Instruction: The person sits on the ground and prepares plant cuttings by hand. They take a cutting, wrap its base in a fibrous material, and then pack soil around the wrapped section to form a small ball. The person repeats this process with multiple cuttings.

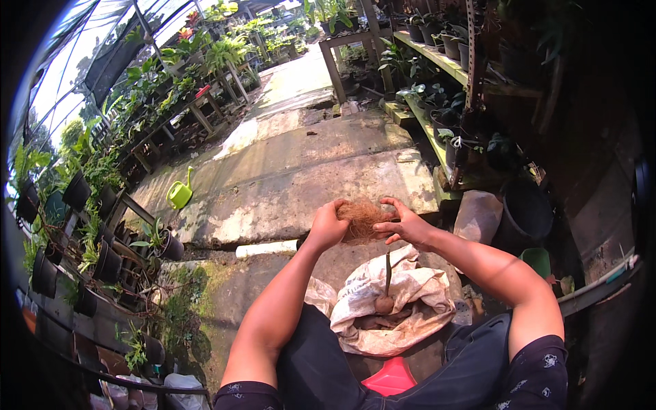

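Note:
My left hand (329,225) grips one side of a loose clump of brown coconut fibre (360,219). On the other side my right hand (409,224) has its fingers spread at the edge of the fibre; firm contact is hard to make out. Below both hands, between my knees, sits a crumpled, pale woven sack (359,307) with its mouth rolled open. A round brown ball (384,305) rests in the opening, and a dark, slender stem (388,274) rises from it. More brown material is partly hidden inside the sack.
A pink plastic piece (392,378) shows between my legs. Ahead lies a concrete path (307,179) with a green watering can (179,193) at left and a white pipe (267,248) nearer. Potted plants (166,245) line the left. A shelf (433,59) and black bucket (525,210) stand right.

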A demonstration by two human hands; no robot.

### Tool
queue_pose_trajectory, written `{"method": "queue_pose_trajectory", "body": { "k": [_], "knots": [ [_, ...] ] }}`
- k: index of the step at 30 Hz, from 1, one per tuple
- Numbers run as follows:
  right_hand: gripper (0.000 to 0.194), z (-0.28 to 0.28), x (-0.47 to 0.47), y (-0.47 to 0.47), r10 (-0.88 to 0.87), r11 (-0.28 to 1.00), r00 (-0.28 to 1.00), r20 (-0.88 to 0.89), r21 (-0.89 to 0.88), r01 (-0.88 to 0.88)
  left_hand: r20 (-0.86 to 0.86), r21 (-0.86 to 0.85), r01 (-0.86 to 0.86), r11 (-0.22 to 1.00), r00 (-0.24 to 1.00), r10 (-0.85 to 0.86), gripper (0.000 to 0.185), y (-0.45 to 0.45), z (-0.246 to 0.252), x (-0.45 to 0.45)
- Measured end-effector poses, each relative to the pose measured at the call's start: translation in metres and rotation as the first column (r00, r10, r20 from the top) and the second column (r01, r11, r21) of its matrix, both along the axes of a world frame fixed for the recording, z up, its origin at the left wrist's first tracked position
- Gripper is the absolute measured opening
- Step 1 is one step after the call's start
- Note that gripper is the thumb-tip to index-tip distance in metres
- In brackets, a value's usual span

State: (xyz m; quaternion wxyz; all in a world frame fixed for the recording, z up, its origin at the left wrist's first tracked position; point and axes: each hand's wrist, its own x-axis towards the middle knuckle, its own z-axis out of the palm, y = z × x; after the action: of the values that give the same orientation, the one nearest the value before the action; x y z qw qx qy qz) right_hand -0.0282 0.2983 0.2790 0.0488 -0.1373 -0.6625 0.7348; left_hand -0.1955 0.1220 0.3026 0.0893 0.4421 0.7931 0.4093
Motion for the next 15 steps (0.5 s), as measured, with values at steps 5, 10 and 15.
{"method": "queue_pose_trajectory", "body": {
  "k": [5,10,15],
  "knots": [
    [0.039,-0.029,-0.01,0.002,0.086,0.994,0.994,-0.066,-0.064,-0.09,-0.107,-0.003,0.181,0.983,0.978,-0.181,0.047,0.016,0.015,0.024],
    [0.042,-0.024,-0.013,0.005,0.198,0.945,0.97,-0.142,-0.235,-0.227,0.396,0.1,0.155,0.983,0.9,-0.183,0.043,0.001,0.034,0.028],
    [0.067,-0.019,-0.01,-0.007,0.307,0.88,0.938,0.158,0.328,-0.343,0.168,-0.046,0.071,0.996,0.984,-0.063,0.036,-0.057,0.064,0.0]
  ]
}}
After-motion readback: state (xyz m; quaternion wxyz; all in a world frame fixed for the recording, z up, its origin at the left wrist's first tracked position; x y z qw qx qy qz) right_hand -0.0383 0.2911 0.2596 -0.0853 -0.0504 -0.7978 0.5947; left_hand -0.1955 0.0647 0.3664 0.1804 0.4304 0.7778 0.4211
